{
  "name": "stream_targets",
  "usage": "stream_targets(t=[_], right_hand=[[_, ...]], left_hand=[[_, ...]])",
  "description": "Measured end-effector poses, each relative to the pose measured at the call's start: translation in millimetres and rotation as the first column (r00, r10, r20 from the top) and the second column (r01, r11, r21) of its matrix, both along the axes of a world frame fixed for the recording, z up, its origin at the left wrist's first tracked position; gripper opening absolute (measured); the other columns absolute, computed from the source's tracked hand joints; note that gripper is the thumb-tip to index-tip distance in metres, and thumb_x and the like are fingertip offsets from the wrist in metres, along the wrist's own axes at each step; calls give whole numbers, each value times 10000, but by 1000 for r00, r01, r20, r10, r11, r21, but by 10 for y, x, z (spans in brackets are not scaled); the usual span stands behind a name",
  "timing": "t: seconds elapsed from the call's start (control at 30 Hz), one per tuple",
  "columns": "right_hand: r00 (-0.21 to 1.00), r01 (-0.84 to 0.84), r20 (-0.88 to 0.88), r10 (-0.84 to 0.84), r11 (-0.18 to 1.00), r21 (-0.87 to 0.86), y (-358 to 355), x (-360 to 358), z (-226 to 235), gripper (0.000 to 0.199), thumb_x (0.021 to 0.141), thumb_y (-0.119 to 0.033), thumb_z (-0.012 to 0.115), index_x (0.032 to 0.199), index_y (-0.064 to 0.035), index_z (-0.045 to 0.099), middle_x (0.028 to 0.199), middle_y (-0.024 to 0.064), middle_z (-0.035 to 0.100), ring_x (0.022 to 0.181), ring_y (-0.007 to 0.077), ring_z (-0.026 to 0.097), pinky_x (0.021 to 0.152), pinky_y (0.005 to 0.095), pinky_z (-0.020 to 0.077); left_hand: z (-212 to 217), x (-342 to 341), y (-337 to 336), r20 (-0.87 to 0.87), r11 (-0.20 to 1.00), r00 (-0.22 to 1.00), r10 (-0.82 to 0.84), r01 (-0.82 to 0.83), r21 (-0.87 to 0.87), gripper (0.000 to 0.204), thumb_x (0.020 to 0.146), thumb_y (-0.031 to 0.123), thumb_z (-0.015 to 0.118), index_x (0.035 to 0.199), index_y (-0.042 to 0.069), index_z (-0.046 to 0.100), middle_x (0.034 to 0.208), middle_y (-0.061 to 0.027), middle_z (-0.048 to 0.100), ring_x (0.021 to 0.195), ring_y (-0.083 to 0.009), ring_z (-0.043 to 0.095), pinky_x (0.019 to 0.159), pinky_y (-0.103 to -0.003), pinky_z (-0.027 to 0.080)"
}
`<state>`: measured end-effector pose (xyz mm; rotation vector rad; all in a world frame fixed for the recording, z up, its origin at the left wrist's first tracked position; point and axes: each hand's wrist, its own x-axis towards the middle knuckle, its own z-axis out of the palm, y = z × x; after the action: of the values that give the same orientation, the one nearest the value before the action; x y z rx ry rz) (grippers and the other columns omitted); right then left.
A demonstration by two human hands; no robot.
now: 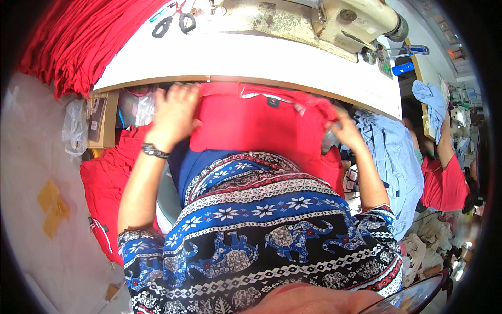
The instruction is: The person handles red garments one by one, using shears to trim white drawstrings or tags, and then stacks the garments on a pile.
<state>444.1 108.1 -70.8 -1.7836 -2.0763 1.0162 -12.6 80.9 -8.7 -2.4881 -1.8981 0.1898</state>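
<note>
A red garment [251,123] lies across my lap, against the front edge of the white table. It has a pale trim strip and a small dark label along its upper edge. My left hand [178,112] is at the garment's left edge, somewhat blurred, its fingers stretched toward the table edge and its thumb on the cloth. At the right end, my right hand [344,130] has its fingers bent around the red cloth. Part of the garment hangs down on the right, beside my patterned top.
A sewing machine [355,23] stands on the white table [230,57], with black-handled scissors [174,23] at the far left and a blue-handled screwdriver [415,49] at right. Red garments [89,42] are heaped left; light-blue cloth [392,162] hangs right. Another person in red [442,180] is beyond.
</note>
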Motion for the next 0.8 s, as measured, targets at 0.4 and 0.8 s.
stream_targets(t=[0.4,0.8], right_hand=[[969,-234,-71,237,971,37,-812,-652,-1063,866,664,-87,711,1434,-65,315,1428,214,395,1328,361,375,1099,415,319],[891,-431,274,362,866,255,-165,-952,624,290,747,-217,641,986,-54,671,935,163,664,878,365,635,757,452,509]], left_hand=[[-1199,475,-550,380,935,925,-33,163,-315,801,704,284,755,1408,159,393,1464,-67,386,1344,-259,371,1041,-676,210],[-1331,750,-386,413,963,898,149,-38,-266,657,789,360,673,1374,172,440,1354,-73,504,1239,-268,490,1026,-696,218]])
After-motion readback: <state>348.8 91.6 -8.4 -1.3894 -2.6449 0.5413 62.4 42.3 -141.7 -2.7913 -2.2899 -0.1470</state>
